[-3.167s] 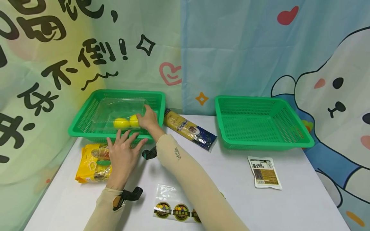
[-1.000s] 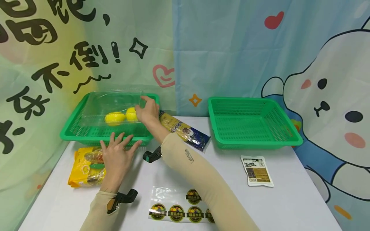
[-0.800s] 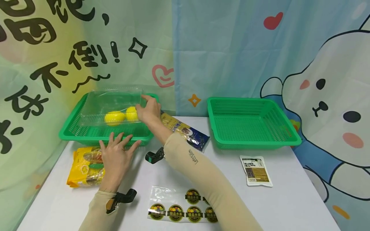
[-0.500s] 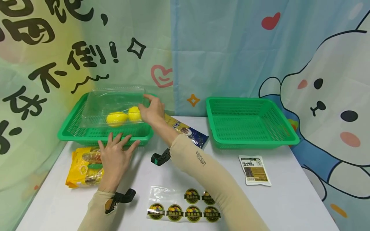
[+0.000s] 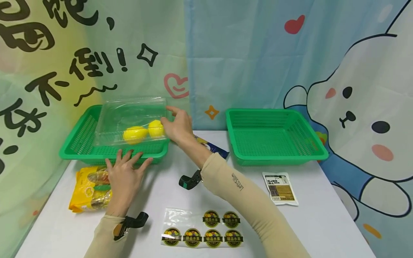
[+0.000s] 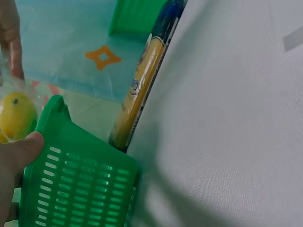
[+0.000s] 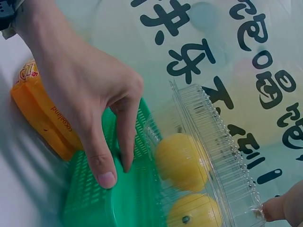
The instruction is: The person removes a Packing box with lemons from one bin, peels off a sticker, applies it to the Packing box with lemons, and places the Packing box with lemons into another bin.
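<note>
My right hand [image 5: 179,125] pinches the right end of a clear plastic clamshell box [image 5: 111,120]. Two lemons show inside it, one lemon [image 5: 133,134] left of the other. The box is raised over the left green basket [image 5: 75,145], its right end level with the basket's right side. My left hand [image 5: 124,179] grips that basket's front rim; in the right wrist view its thumb [image 7: 99,165] lies outside the rim and a finger reaches inside. Close up in the left wrist view, the left thumb [image 6: 28,149] presses over the green rim, and a lemon [image 6: 18,116] hangs beyond it.
Another green basket [image 5: 274,139] stands at the right. A blue and gold packet [image 5: 209,146] lies partly behind my right arm. A yellow bread bag [image 5: 87,190] sits left of my left hand. A white pouch [image 5: 280,188] and a sticker sheet [image 5: 203,229] lie nearer the front.
The right hand has lifted the clamshell box from inside the left basket and carried it right. The left hand stays at the basket's front rim. The head view has turned slightly right.
</note>
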### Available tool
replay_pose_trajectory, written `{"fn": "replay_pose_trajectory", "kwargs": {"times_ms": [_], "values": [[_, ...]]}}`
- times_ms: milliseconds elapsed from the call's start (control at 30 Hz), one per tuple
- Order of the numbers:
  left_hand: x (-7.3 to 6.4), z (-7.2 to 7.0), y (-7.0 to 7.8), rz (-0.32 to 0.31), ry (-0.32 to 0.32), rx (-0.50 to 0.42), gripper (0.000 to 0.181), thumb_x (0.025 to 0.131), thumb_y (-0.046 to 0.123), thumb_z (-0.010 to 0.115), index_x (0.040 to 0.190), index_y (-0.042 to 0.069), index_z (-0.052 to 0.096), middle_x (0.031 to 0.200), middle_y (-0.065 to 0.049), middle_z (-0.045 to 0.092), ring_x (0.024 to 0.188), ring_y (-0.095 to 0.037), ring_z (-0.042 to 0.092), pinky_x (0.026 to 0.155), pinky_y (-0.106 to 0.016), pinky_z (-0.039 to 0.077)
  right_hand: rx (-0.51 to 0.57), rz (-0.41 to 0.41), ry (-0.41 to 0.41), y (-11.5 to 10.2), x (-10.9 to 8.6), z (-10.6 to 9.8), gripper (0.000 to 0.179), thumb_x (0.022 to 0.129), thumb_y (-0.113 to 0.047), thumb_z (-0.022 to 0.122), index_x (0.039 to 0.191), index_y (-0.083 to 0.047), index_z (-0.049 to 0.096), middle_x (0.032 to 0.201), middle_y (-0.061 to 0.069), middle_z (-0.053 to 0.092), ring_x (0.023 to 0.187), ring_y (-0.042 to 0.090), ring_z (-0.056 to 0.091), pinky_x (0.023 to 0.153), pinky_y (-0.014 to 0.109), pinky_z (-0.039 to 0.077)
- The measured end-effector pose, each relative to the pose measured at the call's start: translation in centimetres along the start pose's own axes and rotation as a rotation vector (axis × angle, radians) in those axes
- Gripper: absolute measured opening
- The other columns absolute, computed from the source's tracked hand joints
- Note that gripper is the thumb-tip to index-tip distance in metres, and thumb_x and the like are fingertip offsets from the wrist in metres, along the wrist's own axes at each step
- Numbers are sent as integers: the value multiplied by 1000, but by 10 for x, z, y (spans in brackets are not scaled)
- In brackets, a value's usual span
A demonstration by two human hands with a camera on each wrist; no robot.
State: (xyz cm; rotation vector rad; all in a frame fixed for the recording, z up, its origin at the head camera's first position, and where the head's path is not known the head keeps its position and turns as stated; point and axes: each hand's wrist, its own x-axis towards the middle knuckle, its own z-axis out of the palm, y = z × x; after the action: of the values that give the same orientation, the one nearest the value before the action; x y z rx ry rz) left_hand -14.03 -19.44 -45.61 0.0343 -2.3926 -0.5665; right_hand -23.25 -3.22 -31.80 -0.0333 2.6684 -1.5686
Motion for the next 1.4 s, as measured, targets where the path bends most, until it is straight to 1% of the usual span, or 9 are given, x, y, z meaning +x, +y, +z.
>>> {"fn": "replay_pose_trajectory", "kwargs": {"times_ms": [300, 367, 433, 533, 600, 667, 867, 1133, 1400], "values": [[-4, -11, 6, -73, -77, -108, 50, 89, 28, 84, 127, -2, 72, 139, -32, 62, 142, -57, 44, 119, -78, 18, 50, 5, 10, 11, -5, -21, 47, 102, -24, 67, 149, -27, 60, 153, 7, 57, 148, 27, 45, 109, 44, 51], [-7, -15, 7, -156, -9, -185, 42, 92, 18, 79, 126, -5, 71, 136, -31, 64, 139, -53, 50, 120, -71, 27, 56, 6, 10, 14, -7, -25, 48, 102, -24, 67, 149, -27, 59, 153, 6, 57, 149, 28, 43, 110, 45, 50], [-9, -22, 9, -294, 100, -289, 33, 96, 13, 71, 124, -5, 71, 131, -26, 69, 132, -43, 58, 117, -58, 39, 66, 8, 8, 16, -9, -30, 49, 102, -24, 67, 150, -26, 58, 153, 6, 56, 149, 28, 43, 111, 46, 49], [-7, -37, 15, -490, 255, -464, 30, 103, 17, 60, 127, 0, 70, 126, -15, 72, 117, -22, 64, 100, -34, 48, 82, 7, 7, 20, -11, -38, 50, 102, -25, 68, 151, -26, 58, 154, 6, 56, 149, 28, 43, 111, 47, 49], [-1, -48, 18, -572, 269, -571, 35, 106, 25, 58, 134, 7, 67, 133, -7, 68, 117, -12, 61, 95, -26, 45, 87, 13, 12, 24, -12, -44, 50, 102, -26, 68, 151, -27, 58, 154, 5, 55, 149, 28, 43, 110, 47, 50], [7, -57, 20, -599, 203, -659, 42, 107, 33, 58, 145, 16, 59, 146, -1, 59, 123, -8, 55, 97, -23, 43, 76, 18, 19, 28, -13, -51, 50, 102, -27, 67, 151, -28, 57, 155, 3, 54, 150, 27, 42, 109, 46, 51], [29, -68, 30, -569, -41, -830, 59, 106, 37, 62, 160, 36, 39, 168, 10, 36, 124, -7, 54, 94, -19, 49, 66, 27, 39, 42, -20, -70, 49, 102, -28, 69, 150, -29, 58, 156, -5, 55, 152, 22, 41, 98, 44, 54], [37, -59, 48, -457, -122, -902, 57, 103, 25, 69, 156, 31, 50, 159, -2, 52, 102, -8, 63, 75, -15, 56, 192, 34, 44, 65, -29, -91, 51, 101, -22, 72, 149, -23, 59, 151, 0, 59, 109, 25, 72, 82, 38, 59], [30, -51, 55, -374, -188, -824, 46, 100, 23, 74, 145, 23, 64, 148, -2, 63, 84, -7, 69, 68, -17, 57, 204, 44, 44, 84, -44, -111, 48, 101, -23, 71, 148, -24, 61, 149, -1, 62, 112, 27, 69, 86, 42, 59]]}}
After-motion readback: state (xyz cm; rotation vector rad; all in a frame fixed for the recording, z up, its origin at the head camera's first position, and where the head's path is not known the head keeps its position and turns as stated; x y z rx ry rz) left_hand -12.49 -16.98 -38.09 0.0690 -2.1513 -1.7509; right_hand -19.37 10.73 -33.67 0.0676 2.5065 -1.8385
